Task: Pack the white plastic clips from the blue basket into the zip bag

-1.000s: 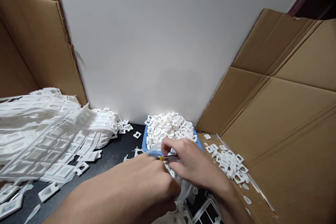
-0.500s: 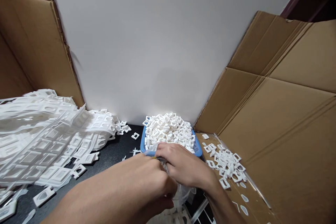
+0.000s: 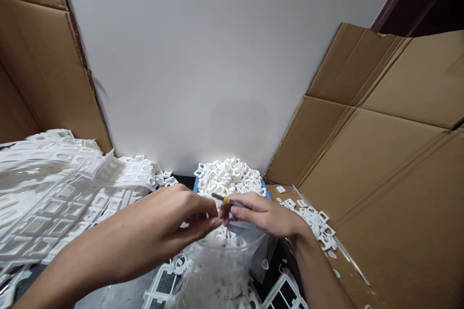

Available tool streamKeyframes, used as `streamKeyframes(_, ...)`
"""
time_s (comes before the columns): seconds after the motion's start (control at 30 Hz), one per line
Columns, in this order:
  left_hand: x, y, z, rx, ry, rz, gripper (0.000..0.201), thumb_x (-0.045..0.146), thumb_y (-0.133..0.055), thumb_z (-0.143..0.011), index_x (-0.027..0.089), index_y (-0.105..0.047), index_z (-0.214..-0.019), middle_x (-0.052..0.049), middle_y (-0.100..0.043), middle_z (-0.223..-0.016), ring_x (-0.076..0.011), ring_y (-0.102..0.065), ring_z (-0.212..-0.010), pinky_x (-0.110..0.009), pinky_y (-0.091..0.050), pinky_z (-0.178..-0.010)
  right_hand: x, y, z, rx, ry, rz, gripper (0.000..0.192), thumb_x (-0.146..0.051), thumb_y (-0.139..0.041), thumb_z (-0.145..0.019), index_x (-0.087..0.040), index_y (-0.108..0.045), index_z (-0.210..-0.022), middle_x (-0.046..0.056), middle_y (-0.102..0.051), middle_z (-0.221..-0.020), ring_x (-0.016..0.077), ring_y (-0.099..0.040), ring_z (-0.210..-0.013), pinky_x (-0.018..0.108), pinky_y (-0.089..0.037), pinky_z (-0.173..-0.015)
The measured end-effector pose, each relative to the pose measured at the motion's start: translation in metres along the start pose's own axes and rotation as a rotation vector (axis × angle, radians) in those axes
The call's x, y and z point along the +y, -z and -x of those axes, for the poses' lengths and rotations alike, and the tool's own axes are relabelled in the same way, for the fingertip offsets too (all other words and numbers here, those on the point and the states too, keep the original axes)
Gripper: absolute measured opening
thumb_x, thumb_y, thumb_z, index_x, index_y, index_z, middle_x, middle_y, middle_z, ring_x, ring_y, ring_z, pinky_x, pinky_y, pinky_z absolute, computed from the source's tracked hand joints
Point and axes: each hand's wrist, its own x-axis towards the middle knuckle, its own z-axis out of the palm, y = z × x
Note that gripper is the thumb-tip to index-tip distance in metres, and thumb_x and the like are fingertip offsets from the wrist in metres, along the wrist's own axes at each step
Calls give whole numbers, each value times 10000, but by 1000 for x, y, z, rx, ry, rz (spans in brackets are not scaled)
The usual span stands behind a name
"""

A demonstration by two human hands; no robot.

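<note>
right hand (image 3: 270,215): fingers closed around a thin tool with a yellow band (image 3: 226,200), held just above a clear plastic bag (image 3: 224,265) of white parts. left hand (image 3: 174,224): fingertips pinched together right beside the tool's tip (what they pinch cannot be told). beyond both hands: blue basket (image 3: 268,194) heaped with white plastic pieces (image 3: 226,177). left of the left hand: stacked white punched sheets (image 3: 54,188). right of the right hand: loose pieces (image 3: 313,222) on cardboard (image 3: 380,178).

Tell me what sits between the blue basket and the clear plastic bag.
In the head view, the two hands: left hand and right hand, fingertips meeting, with a small yellow-banded tool there, between blue basket and clear plastic bag.
</note>
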Motion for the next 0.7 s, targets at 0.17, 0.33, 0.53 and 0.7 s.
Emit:
streamKeyframes(0.17,-27,1,-16,79,74,-4,457,492,-461,-1120,189,-695,-871,-10,-630,-709,-146,-516,-602,-275,-334,-551,16,24,18,448,10,-122,293,-470,-610,-1053,-191,-698,-1032,7,-639,-779,151,-568,-720,267,-449,-696)
streamKeyframes(0.33,-72,-6,-35,235,199,64,432,515,-456,-1115,179,-722,-1169,-105,-763,-1105,-216,-679,-847,-304,-459,-721,56,43,20,847,-231,107,412,-614,-476,-1010,-226,-614,-996,-41,-496,-641,136,-364,-495,262,-318,-483)
streamKeyframes(0.53,-78,-9,-36,59,176,125,409,494,-511,-1097,164,-747,-1139,-83,-763,-1001,-210,-671,-834,-295,-456,-707,104,36,-1,1025,-473,459,323,-436,-632,-917,-215,-748,-1122,136,-773,-953,308,-691,-857,360,-456,-723)
streamKeyframes(0.7,-73,-8,-33,-56,152,149,434,554,-523,-1081,190,-758,-1096,-50,-719,-909,-193,-624,-778,-284,-424,-660,108,38,-19,982,-593,586,327,-266,-803,-798,-284,-820,-1124,121,-802,-894,357,-745,-964,388,-463,-834)
